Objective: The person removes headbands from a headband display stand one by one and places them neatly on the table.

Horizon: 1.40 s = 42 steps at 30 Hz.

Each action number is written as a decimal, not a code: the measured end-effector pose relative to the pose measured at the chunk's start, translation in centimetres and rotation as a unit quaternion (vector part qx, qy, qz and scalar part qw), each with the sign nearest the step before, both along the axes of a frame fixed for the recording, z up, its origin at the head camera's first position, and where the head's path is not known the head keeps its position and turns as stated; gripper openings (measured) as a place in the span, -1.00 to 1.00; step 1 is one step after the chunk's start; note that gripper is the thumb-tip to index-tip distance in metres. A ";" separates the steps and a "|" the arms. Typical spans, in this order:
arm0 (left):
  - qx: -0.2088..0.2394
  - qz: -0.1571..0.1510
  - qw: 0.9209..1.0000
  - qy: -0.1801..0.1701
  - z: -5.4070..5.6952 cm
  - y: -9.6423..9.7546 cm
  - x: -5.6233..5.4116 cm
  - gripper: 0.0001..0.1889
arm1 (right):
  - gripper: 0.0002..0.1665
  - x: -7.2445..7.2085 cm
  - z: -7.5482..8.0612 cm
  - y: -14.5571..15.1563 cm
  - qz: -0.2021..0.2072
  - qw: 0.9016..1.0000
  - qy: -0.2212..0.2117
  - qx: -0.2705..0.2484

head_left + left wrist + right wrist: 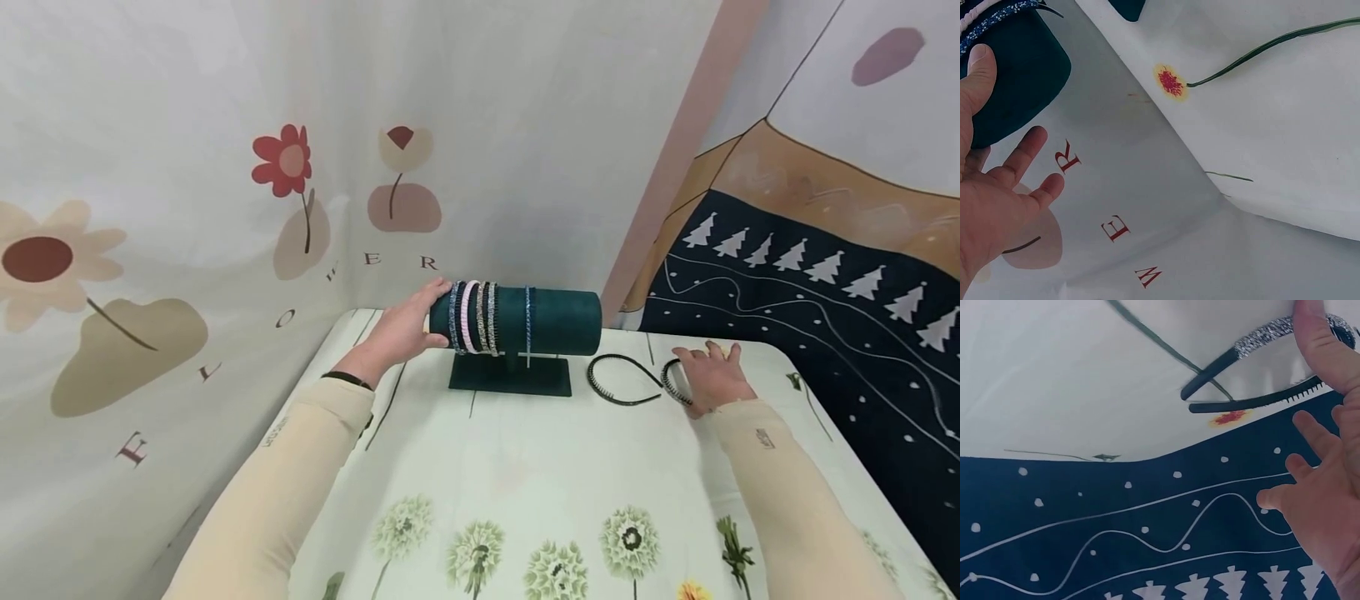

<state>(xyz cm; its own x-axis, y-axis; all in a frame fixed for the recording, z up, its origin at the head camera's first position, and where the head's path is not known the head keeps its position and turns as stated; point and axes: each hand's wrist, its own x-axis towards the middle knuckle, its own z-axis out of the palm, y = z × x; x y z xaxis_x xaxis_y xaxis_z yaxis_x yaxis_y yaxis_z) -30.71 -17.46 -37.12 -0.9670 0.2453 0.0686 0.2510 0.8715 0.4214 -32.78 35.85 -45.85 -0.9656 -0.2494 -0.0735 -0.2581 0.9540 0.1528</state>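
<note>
Display roll [562,322] gripped, glittery headband [1263,336] at thumb

Head: the left hand [400,330] grips the display roll's left end; gentle pressure should avoid tipping it. The glittery headband sits at the right hand's [716,379] left side.
Left wrist: thumb against the display roll.
Right wrist: thumb crosses the glittery headband; whether pinching, I cannot tell.

White flower-print curtain [337,150], floral tablecloth [540,467], navy tree-print cloth [832,333]
</note>
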 end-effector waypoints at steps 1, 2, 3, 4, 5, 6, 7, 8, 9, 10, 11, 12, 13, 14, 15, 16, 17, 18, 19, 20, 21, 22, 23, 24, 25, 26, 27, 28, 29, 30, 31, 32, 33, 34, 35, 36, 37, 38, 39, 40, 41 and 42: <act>-0.002 -0.001 1.000 0.001 0.0 0.0 0.0 0.04 | 0.36 0.1 0.0 0.1 -0.002 1.000 -0.001 -0.003; -0.002 -0.001 1.000 0.001 0.0 0.0 0.0 0.04 | 0.36 0.3 0.0 0.1 -0.006 1.000 -0.001 -0.006; -0.004 -0.002 1.000 0.001 0.0 0.0 0.0 0.05 | 0.34 0.4 0.0 0.1 -0.009 1.000 -0.001 -0.009; -0.005 -0.002 1.000 0.002 0.0 0.0 0.0 0.05 | 0.33 0.5 0.0 0.2 -0.012 1.000 -0.001 -0.013; -0.005 -0.002 1.000 0.003 0.0 0.0 0.0 0.05 | 0.32 0.6 -0.1 0.3 -0.017 1.000 -0.004 -0.017; -0.005 -0.002 1.000 0.005 0.0 0.0 0.0 0.05 | 0.32 0.7 -0.1 0.3 -0.022 1.000 -0.006 -0.022; -0.006 -0.002 1.000 0.006 0.0 0.0 0.0 0.05 | 0.30 0.8 -0.2 0.4 -0.027 0.999 -0.009 -0.028; -0.007 -0.002 1.000 0.007 0.0 -0.1 -0.1 0.05 | 0.29 1.0 -0.2 0.5 -0.033 0.999 -0.013 -0.036; -0.006 -0.001 1.000 0.007 -0.1 -0.1 -0.1 0.05 | 0.28 1.1 -0.3 0.6 -0.038 0.998 -0.018 -0.044; -0.006 -0.001 1.000 0.007 -0.1 0.0 -0.2 0.05 | 0.28 1.2 -0.3 0.8 -0.044 0.997 -0.025 -0.054; -0.006 -0.002 1.000 0.008 -0.1 0.0 -0.2 0.05 | 0.28 1.4 -0.3 1.0 -0.050 0.996 -0.030 -0.062; -0.007 -0.003 1.000 0.008 -0.1 0.0 -0.3 0.05 | 0.27 1.6 -0.4 1.2 -0.056 0.995 -0.035 -0.072; -0.009 -0.004 1.000 0.009 -0.1 0.0 -0.3 0.05 | 0.26 1.7 -0.5 1.4 -0.060 0.994 -0.039 -0.082; -0.009 -0.004 1.000 0.009 0.0 0.0 -0.3 0.05 | 0.25 1.8 -0.7 1.7 -0.063 0.993 -0.041 -0.092; -0.010 -0.004 1.000 0.010 0.0 0.0 -0.3 0.05 | 0.24 1.9 -0.8 1.9 -0.066 0.992 -0.042 -0.101; -0.012 -0.005 1.000 0.011 0.1 0.0 -0.4 0.04 | 0.23 2.0 -1.0 2.1 -0.070 0.991 -0.043 -0.108; -0.014 -0.007 1.000 0.013 0.1 0.0 -0.4 0.04 | 0.22 2.1 -1.1 2.3 -0.074 0.990 -0.044 -0.116; -0.016 -0.008 1.000 0.015 0.2 0.0 -0.3 0.04 | 0.22 2.2 -1.3 2.4 -0.078 0.988 -0.045 -0.124; -0.018 -0.010 1.000 0.017 0.2 0.0 -0.3 0.04 | 0.22 2.4 -1.5 2.6 -0.082 0.987 -0.045 -0.131; -0.020 -0.011 1.000 0.018 0.3 0.0 -0.3 0.04 | 0.22 2.5 -1.6 2.7 -0.087 0.986 -0.045 -0.136; -0.022 -0.012 0.999 0.020 0.3 0.0 -0.2 0.04 | 0.23 2.6 -1.7 2.8 -0.092 0.985 -0.047 -0.140; -0.024 -0.013 0.999 0.022 0.3 0.0 -0.2 0.04 | 0.24 2.7 -1.7 2.8 -0.097 0.984 -0.048 -0.144; -0.025 -0.014 0.999 0.023 0.3 0.0 -0.2 0.03 | 0.25 2.8 -1.8 2.8 -0.103 0.983 -0.048 -0.148; -0.026 -0.013 0.999 0.024 0.3 0.0 -0.2 0.03 | 0.26 2.9 -1.8 2.8 -0.109 0.981 -0.049 -0.152; -0.027 -0.012 0.999 0.024 0.3 0.0 -0.2 0.03 | 0.28 3.0 -1.7 2.8 -0.114 0.980 -0.049 -0.155; -0.028 -0.011 0.999 0.024 0.2 0.1 -0.2 0.03 | 0.29 3.0 -1.7 2.8 -0.119 0.979 -0.049 -0.158; -0.032 -0.009 0.999 0.026 0.2 0.1 -0.3 0.02 | 0.31 3.1 -1.6 2.7 -0.123 0.978 -0.048 -0.161; -0.035 -0.008 0.999 0.027 0.2 0.2 -0.3 0.02 | 0.31 3.1 -1.6 2.6 -0.128 0.977 -0.046 -0.163; -0.038 -0.007 0.999 0.027 0.3 0.2 -0.3 0.02 | 0.32 3.2 -1.6 2.5 -0.130 0.976 -0.044 -0.167; -0.043 -0.006 0.999 0.028 0.4 0.3 -0.4 0.02 | 0.33 3.2 -1.6 2.5 -0.131 0.976 -0.040 -0.169; -0.046 -0.006 0.999 0.028 0.5 0.4 -0.4 0.02 | 0.34 3.2 -1.7 2.4 -0.132 0.976 -0.037 -0.172; -0.049 -0.006 0.998 0.029 0.6 0.5 -0.4 0.01 | 0.35 3.3 -1.7 2.4 -0.133 0.975 -0.033 -0.175; -0.052 -0.004 0.998 0.029 0.7 0.6 -0.5 0.01 | 0.36 3.3 -1.7 2.3 -0.133 0.974 -0.030 -0.180; -0.053 -0.003 0.998 0.027 0.8 0.7 -0.5 0.00 | 0.36 3.2 -1.8 2.3 -0.132 0.973 -0.028 -0.185; -0.054 -0.002 0.998 0.026 0.9 0.7 -0.5 -0.01 | 0.36 3.2 -1.8 2.3 -0.129 0.973 -0.025 -0.190; -0.055 -0.001 0.998 0.024 1.1 0.8 -0.5 -0.01 | 0.36 3.1 -1.8 2.2 -0.130 0.972 -0.026 -0.196; -0.055 0.001 0.998 0.022 1.2 0.9 -0.5 -0.02 | 0.35 3.0 -1.7 2.2 -0.129 0.970 -0.027 -0.205; -0.056 0.003 0.998 0.021 1.2 1.0 -0.5 -0.02 | 0.33 2.8 -1.5 2.0 -0.129 0.968 -0.027 -0.215; -0.056 0.006 0.998 0.019 1.3 1.1 -0.6 -0.02 | 0.30 2.6 -1.1 1.9 -0.128 0.965 -0.027 -0.227; -0.057 0.008 0.998 0.019 1.4 1.1 -0.5 -0.02 | 0.27 2.4 -0.7 1.8 -0.128 0.961 -0.029 -0.241; -0.057 0.009 0.998 0.020 1.5 1.2 -0.5 -0.03 | 0.23 2.2 -0.1 1.6 -0.132 0.956 -0.030 -0.261; -0.058 0.009 0.998 0.021 1.6 1.2 -0.5 -0.03 | 0.19 2.0 0.6 1.3 -0.135 0.949 -0.032 -0.282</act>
